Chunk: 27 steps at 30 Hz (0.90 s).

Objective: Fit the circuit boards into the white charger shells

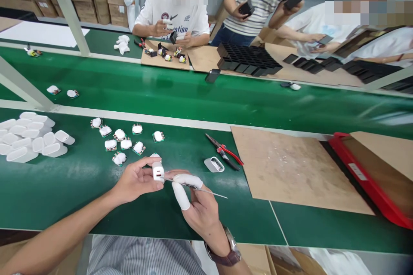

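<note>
My left hand grips a white charger between thumb and fingers, its port face with two slots turned toward me. White finger cots cover the thumb and a finger of my right hand, which pinches thin metal tweezers. The tweezers' tip meets the charger's face beside the lower slot. Behind my left hand lie several small circuit boards topped with white blobs. An open white charger housing with parts inside lies right of my hands, near red-handled pliers.
Many white empty housings cluster at the left. A cardboard sheet and a red tray occupy the right. Beyond a pale rail runs a green conveyor belt carrying a few parts. Several people work across it with black housings.
</note>
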Tool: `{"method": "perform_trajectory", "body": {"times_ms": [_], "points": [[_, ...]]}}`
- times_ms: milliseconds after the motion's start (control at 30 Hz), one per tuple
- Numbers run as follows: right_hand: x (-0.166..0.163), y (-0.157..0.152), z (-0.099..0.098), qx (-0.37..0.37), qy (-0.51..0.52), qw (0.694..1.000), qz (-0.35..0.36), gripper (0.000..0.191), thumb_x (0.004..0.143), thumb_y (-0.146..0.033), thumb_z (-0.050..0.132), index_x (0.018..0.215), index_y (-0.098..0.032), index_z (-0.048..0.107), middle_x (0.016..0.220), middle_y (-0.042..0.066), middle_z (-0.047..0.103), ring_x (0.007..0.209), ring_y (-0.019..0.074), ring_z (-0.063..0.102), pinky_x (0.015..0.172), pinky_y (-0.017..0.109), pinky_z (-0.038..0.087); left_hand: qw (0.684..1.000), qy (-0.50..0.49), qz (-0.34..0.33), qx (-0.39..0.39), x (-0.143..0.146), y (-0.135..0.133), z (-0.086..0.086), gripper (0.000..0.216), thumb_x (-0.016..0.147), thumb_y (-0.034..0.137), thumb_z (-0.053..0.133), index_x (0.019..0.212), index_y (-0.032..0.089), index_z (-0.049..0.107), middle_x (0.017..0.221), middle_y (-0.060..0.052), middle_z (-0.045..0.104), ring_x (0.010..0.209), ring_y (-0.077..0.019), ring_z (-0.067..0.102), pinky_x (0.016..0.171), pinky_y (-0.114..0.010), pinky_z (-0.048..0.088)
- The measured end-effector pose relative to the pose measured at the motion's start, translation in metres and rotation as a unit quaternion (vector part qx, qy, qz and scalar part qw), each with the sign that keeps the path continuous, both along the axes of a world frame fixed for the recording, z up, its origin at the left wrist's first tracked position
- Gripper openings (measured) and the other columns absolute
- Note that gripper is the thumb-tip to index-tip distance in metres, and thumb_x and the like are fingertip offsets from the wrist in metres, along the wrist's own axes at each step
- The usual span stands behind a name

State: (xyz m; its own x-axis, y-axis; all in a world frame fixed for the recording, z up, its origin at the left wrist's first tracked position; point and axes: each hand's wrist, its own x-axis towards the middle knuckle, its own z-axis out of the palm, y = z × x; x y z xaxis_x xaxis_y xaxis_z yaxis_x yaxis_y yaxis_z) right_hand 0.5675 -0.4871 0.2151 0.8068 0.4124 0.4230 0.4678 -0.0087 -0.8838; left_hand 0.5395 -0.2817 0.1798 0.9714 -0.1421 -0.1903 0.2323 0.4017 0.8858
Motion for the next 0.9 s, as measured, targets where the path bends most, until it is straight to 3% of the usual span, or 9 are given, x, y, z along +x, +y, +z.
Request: {"method": "perform_trajectory", "body": {"times_ms": [300,533,733,800,900], "points": [[0.005,0.002,-0.005,-0.032,0.018,0.999,0.006,0.02,0.1,-0.011,0.058,0.112,-0.024,0.066,0.116,0.009,0.073,0.11,0.0233,0.07,0.093,0.04,0.057,1.0,-0.009,-0.009,-0.003,0.0,-0.001,-0.002,0.063,0.072,0.018,0.095,0.13,0.024,0.069,0.106,-0.003,0.07,0.094,-0.0185,0.073,0.087,-0.036,0.064],[0.016,-0.007,0.007,-0.116,-0.012,0.992,0.039,0.025,0.101,-0.013,0.054,0.117,-0.026,0.068,0.115,0.006,0.073,0.105,0.0213,0.071,0.091,0.035,0.056,0.999,-0.032,-0.013,0.031,-0.002,-0.003,-0.007,0.065,0.073,0.019,0.094,0.132,0.029,0.071,0.115,-0.004,0.063,0.098,-0.0219,0.073,0.091,-0.041,0.064],[0.023,-0.006,0.01,-0.143,-0.009,0.988,0.065,0.023,0.102,-0.017,0.053,0.114,-0.025,0.07,0.113,0.006,0.075,0.098,0.0209,0.073,0.088,0.036,0.059,0.998,-0.032,-0.005,0.055,-0.004,-0.004,-0.012,0.064,0.071,0.02,0.095,0.131,0.028,0.073,0.11,-0.003,0.062,0.091,-0.0211,0.074,0.088,-0.043,0.065],[0.021,-0.003,0.006,-0.121,0.005,0.991,0.06,0.019,0.103,-0.02,0.055,0.112,-0.025,0.071,0.11,0.007,0.077,0.099,0.0218,0.074,0.088,0.036,0.06,0.999,-0.022,0.001,0.047,-0.003,-0.003,-0.011,0.064,0.07,0.021,0.095,0.129,0.027,0.073,0.108,-0.003,0.064,0.092,-0.0224,0.075,0.088,-0.044,0.065],[0.016,-0.005,-0.002,-0.02,0.035,0.999,-0.007,0.016,0.103,-0.022,0.058,0.114,-0.025,0.069,0.106,0.006,0.078,0.099,0.0225,0.076,0.089,0.038,0.064,0.999,0.004,0.009,0.032,0.0,0.002,-0.005,0.063,0.071,0.022,0.095,0.129,0.026,0.072,0.112,-0.005,0.069,0.096,-0.025,0.076,0.091,-0.045,0.065]]}}
